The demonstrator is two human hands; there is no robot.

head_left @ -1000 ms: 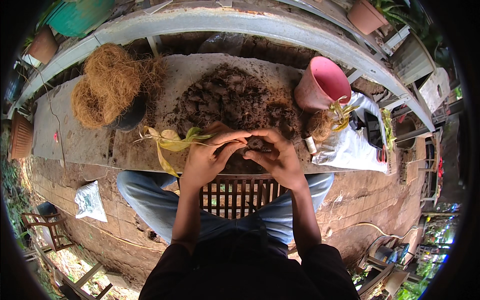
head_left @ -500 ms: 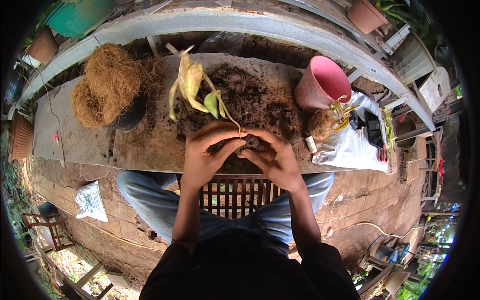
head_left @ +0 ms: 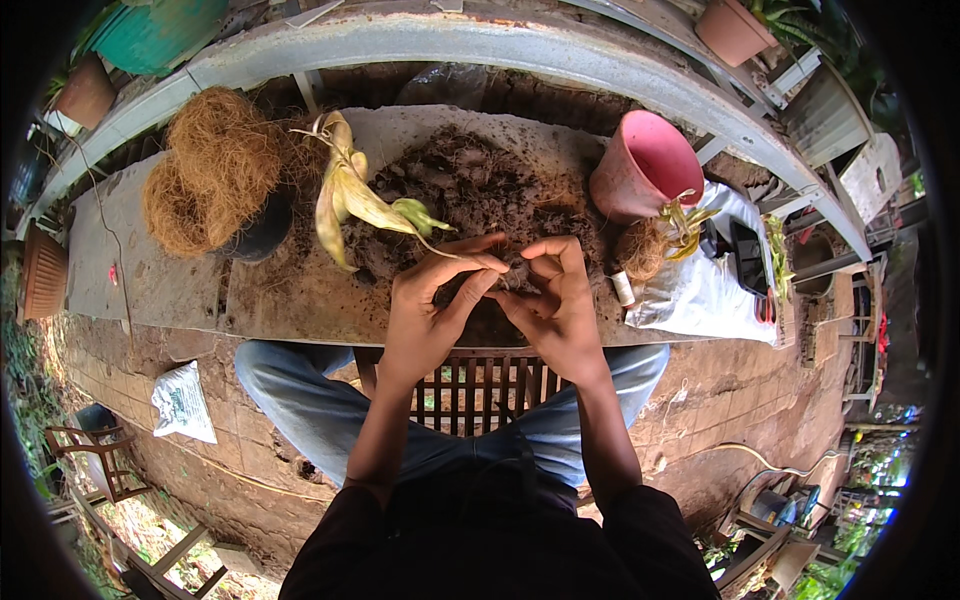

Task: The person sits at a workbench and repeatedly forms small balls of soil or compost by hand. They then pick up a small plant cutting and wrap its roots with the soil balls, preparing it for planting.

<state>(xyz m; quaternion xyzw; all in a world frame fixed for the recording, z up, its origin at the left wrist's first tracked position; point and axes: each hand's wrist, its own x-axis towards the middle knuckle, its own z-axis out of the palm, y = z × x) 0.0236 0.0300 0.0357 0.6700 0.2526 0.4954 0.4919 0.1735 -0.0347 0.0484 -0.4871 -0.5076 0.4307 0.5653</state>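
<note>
A wilted plant (head_left: 345, 190) with yellow-green, drooping leaves extends to the far left of my hands by its thin stem. My left hand (head_left: 432, 305) is closed, pinching the stem's lower end between thumb and fingers. Opposite it, with a narrow gap between the fingertips, my right hand (head_left: 553, 310) has its fingers curled toward the thumb. Whatever lies in that pinch, at the root end, is too small to make out. Dark loose soil (head_left: 470, 180) with root bits is spread over the worktable (head_left: 270, 295) beneath and beyond both hands.
Brown coconut fibre (head_left: 215, 165) heaps over a black pot (head_left: 262, 228) at left. A pink pot (head_left: 640, 165) leans at right, near another fibre-wrapped plant (head_left: 645, 245), a small white cylinder (head_left: 622, 289) and a white sack (head_left: 690, 305) bearing a phone (head_left: 747, 258). A metal beam (head_left: 480, 45) runs behind.
The plant's leaves have swung left and turned over. My left hand has shifted slightly right; the right hand's fingers have curled and drawn apart from the left's fingertips.
</note>
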